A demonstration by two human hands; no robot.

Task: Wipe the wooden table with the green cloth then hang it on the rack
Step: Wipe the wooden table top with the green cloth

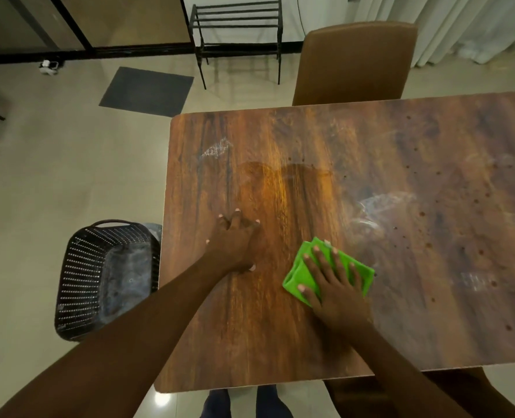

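The right hand (336, 285) lies flat on the folded green cloth (328, 271), fingers spread and extended, palm pressing it onto the wooden table (325, 206); the fingers are open on top of the cloth, not curled around it. The cloth sits toward the near edge of the table, roughly midway along the visible length, with its green corners showing beyond the fingertips and on both sides of the hand. The left hand (235, 242) rests on bare wood just to the left of the cloth, nearer the table's left edge, fingers splayed and touching the surface, holding nothing.

Whitish smears mark the tabletop: one near the far left corner, others beyond and to the right of the cloth. Small dark spots are scattered over the right part of the table.

A dark perforated basket (105, 279) stands on the floor against the table's left edge. A brown chair (355, 61) is pushed up to the far edge. Beyond the far left corner, a black metal rack (236, 28) stands by the wall, well apart from the cloth, and a dark mat (146, 90) lies on the floor to its left.
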